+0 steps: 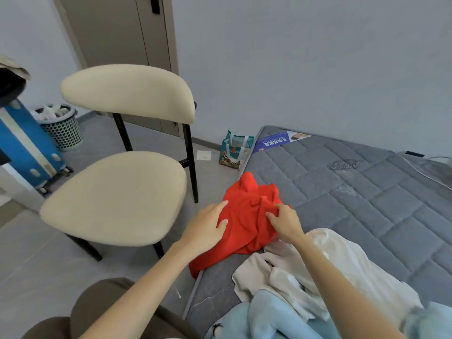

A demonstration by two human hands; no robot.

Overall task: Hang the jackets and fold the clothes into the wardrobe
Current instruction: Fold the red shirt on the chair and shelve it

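Red garment [247, 223] lies crumpled on the near-left corner of the grey quilted mattress [354, 192], one end hanging over the mattress edge toward the floor. Left hand [208, 226] rests on the garment's left side, fingers [223, 204] stretched out and relaxed, thumb spread, gripping nothing. Right hand [285, 222] is on the garment's right side, fingers [271, 216] curled into the cloth and bunching a fold of it.

A white garment [318, 270] lies heaped just beside the red one, touching its lower edge under the right forearm, with a light blue garment [269, 316] nearest the camera (partly cut off by the frame).

Cream padded chair [117, 194] with black legs stands on the floor left of the mattress, close to its edge. Farther back are a blue suitcase [24, 148], a perforated laundry basket [62, 128] holding something white, and a printed bag [234, 150] leaning against the mattress's far corner. A grey-brown door [122, 33] stands behind the chair.
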